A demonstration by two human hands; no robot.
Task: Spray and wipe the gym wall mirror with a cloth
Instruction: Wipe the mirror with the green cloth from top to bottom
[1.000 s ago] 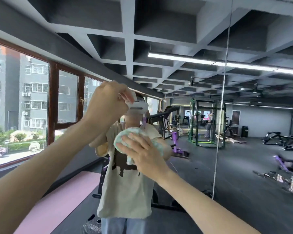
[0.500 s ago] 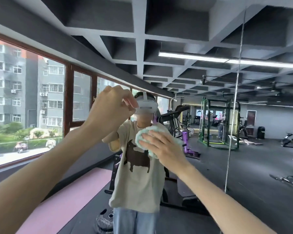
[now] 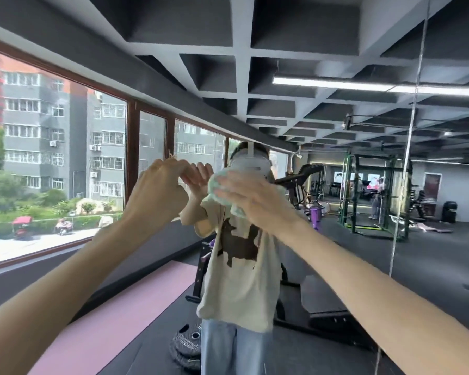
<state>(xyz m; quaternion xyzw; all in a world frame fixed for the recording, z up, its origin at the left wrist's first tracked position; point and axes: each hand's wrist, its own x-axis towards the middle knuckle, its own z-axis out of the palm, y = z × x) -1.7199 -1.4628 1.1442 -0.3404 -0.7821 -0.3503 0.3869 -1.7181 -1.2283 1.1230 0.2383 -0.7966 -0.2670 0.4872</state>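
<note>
Right hand (image 3: 251, 197) risen, pressing bunched cloth (image 3: 214, 186) flat on mirror (image 3: 336, 255), long axis near-upright; left hand (image 3: 157, 192) curled, hold unclear.

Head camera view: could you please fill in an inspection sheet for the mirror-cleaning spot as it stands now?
Surface: mirror upright ahead, reflecting the gym; vertical seam at right.
Job's things: pale cloth bunched against the mirror.
Clutter: dark weights low down, well below the cloth.
Grippers: right hand presses the cloth, held flat; left hand raised and curled, contents unclear.
Cables: nothing seen.
Surroundings: window on the left, pink mat beneath it, ceiling light, green rack in the reflection.
</note>
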